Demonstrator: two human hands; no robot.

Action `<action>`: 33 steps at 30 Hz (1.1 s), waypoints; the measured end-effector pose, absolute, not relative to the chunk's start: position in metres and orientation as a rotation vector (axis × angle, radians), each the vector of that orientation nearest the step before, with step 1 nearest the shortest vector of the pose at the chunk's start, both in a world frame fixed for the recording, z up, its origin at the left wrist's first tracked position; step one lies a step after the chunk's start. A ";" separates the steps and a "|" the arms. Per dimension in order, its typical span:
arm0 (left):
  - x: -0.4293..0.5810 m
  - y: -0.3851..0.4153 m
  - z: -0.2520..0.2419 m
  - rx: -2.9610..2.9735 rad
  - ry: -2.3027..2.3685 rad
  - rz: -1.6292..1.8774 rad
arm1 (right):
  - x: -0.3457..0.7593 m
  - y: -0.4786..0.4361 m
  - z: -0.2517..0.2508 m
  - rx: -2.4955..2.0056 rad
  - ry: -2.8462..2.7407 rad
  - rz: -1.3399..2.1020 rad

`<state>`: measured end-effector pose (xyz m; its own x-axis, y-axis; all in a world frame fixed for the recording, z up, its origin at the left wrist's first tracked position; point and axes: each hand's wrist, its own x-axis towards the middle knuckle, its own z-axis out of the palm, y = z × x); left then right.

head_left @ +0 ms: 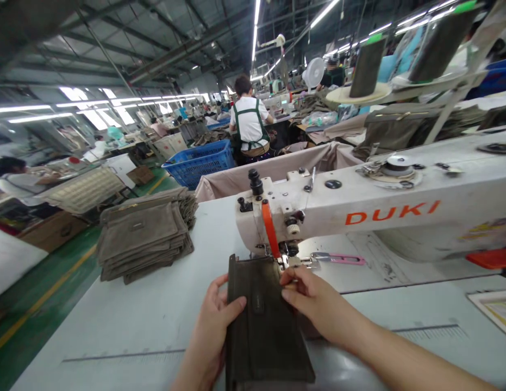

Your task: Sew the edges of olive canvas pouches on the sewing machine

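Observation:
A dark brown-grey fabric pouch (264,342) with a small label patch lies on the sewing table, its far right corner by the needle area of the sewing machine (273,222). My left hand (220,320) grips its left edge, thumb on top and fingers underneath. At the right edge close to the presser foot, my right hand (304,290) pinches the pouch between thumb and fingers. The fingertips partly hide the edge there. Just behind my right hand, pink-handled thread snips (338,258) rest on the machine bed.
A stack of similar fabric pieces (142,233) stands at the table's left. Beyond the table are a pink cloth-lined bin (244,174), a blue basket (204,163) and a seated person (250,119). Thread cones (367,68) stand at upper right.

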<state>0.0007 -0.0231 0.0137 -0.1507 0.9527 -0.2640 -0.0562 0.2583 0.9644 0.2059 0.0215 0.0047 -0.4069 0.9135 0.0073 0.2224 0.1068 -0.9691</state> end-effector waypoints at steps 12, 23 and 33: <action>-0.031 -0.077 0.031 2.484 1.834 0.672 | 0.222 -0.059 -0.011 -1.148 -1.985 1.262; 0.028 -0.081 0.007 2.847 1.275 0.657 | 0.241 -0.068 -0.012 -0.864 -2.334 0.474; 0.035 -0.075 0.019 2.930 1.155 0.818 | 0.238 -0.065 -0.027 -0.705 -2.307 0.297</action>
